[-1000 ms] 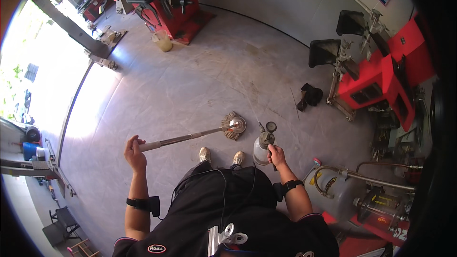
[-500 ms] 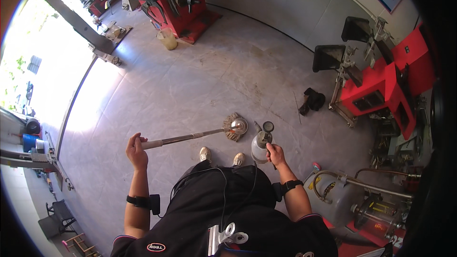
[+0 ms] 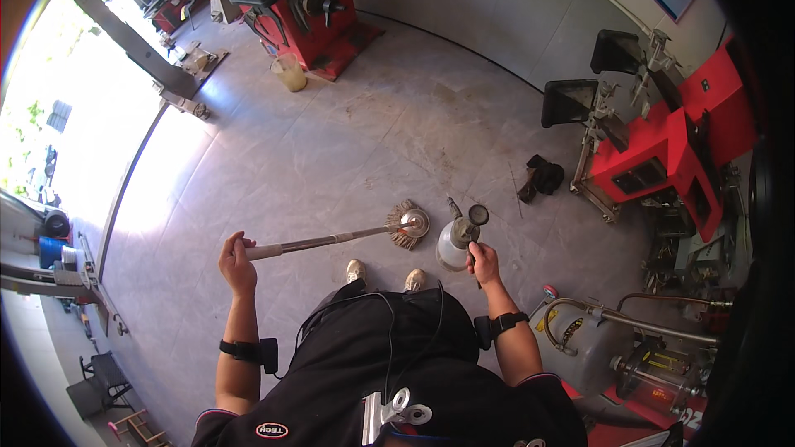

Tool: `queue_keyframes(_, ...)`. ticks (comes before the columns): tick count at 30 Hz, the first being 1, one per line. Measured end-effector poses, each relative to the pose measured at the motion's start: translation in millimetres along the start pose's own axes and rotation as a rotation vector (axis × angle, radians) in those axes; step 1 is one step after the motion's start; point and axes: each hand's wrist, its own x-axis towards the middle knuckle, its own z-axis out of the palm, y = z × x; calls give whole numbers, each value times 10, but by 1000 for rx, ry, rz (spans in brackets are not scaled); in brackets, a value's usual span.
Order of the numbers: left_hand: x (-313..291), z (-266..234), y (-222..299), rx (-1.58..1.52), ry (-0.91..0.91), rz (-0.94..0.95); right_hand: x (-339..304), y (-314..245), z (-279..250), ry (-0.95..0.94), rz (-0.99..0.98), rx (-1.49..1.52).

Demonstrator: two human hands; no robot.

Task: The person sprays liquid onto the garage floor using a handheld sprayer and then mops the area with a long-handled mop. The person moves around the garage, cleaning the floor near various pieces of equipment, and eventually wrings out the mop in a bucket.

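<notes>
My left hand (image 3: 238, 263) is closed around the pale grip end of a mop (image 3: 331, 240). Its metal pole reaches right across the floor in front of my shoes. At the far end the mop's shaggy head (image 3: 405, 228), with a round metal disc, rests on the floor. My right hand (image 3: 484, 264) grips the handle of a spray gun (image 3: 452, 248), which has a translucent whitish cup and a dark round part on top. The gun is held just right of the mop head, its nozzle pointing away from me.
Ahead stands a red workshop machine (image 3: 308, 12) with a yellowish bucket (image 3: 289, 73) beside it. Another red machine (image 3: 654, 145) is at the right, near a dark crumpled item (image 3: 544, 175). A grey tank (image 3: 580, 348) with hoses sits close by my right arm.
The spray gun has turned in my right hand, its round top part shifting right and its nozzle slightly away from me. My left hand and the mop look almost unmoved.
</notes>
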Motion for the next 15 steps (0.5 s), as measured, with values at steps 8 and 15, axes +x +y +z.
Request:
queue_keyframes(8, 24, 0, -39, 11, 1, 22, 15, 5, -51, 1, -11, 20)
queue_keyframes(15, 47, 32, 5, 22, 0, 24, 5, 33, -93, 21, -14, 29)
